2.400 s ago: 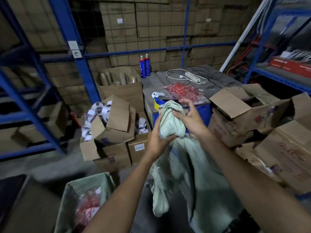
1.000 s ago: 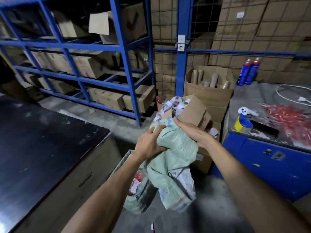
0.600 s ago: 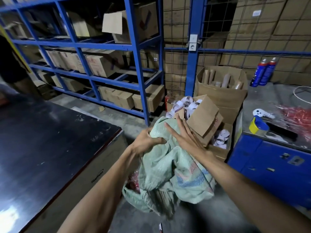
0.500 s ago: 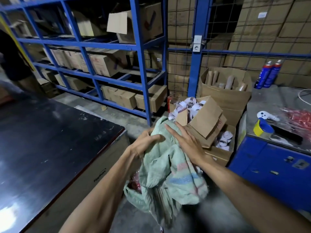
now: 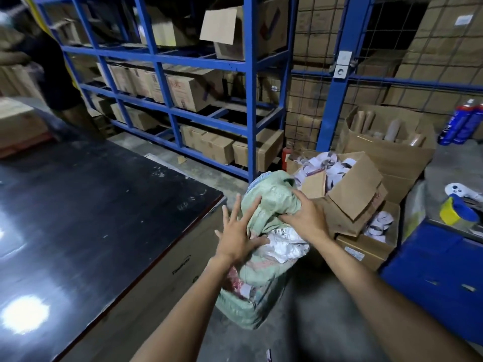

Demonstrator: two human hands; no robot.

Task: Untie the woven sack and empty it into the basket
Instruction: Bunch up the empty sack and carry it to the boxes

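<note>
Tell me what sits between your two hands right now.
Head view: the bunched green woven sack lies between the left hand and right hand, both spread flat and pressing on it, fingers open, gripping nothing.

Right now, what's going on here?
A person is working a crumpled pale green woven sack with both bare hands. The left hand lies flat on its side with fingers spread, and the right hand presses on top. Neither has a closed grip. The sack sits bunched over another green sack-like bag on the floor, between a black-topped table and open cardboard boxes. No basket is clearly visible.
</note>
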